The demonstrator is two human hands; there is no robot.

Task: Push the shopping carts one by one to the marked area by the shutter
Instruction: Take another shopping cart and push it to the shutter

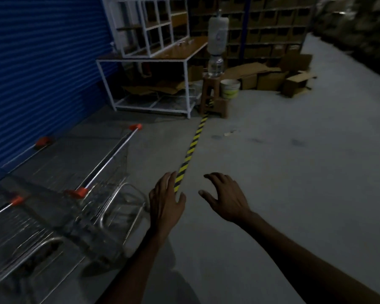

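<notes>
My left hand (166,199) and right hand (227,201) hover lower centre, each grip open and empty. The shopping carts (106,163) sit lower left between shutter (42,62) and striped floor tape (193,145); unheld, the nearest could roll across that line, I judge.

Both bare arms are reaching forward, holding nothing.
The left hand (166,199) is stretching out flat, fingers together; the right hand (225,198) is hovering palm down, fingers spread and slightly bent.
</notes>
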